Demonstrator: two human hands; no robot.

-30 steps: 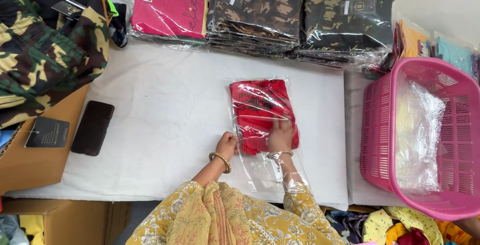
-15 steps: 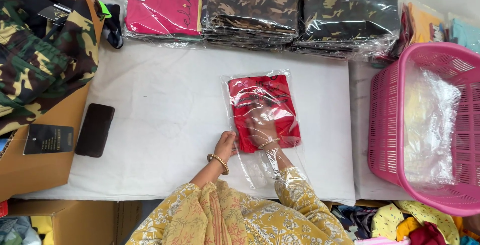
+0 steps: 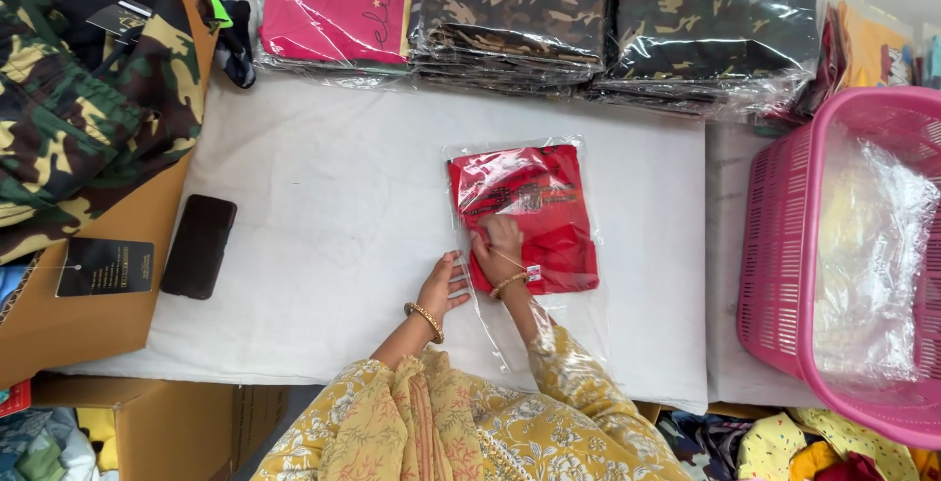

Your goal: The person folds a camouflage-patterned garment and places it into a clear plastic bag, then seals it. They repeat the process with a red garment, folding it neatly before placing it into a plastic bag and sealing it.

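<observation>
Red fabric, a folded garment (image 3: pixel 534 216), now sits deep inside the clear plastic bag (image 3: pixel 524 246) on the white table (image 3: pixel 323 206); half a second ago it lay nearer the bag's mouth, so it has slid further in. My right hand (image 3: pixel 498 251) reaches inside the bag, fingers spread flat and pressing on the garment's near left corner, gripping nothing. My left hand (image 3: pixel 443 287) lies open just left of the bag, pinning its edge to the table. Beyond the garment wait stacks of bagged camouflage shirts (image 3: pixel 618 20); to its right stands a pink basket (image 3: pixel 784 275); well to its left lies a black phone (image 3: pixel 199 246).
</observation>
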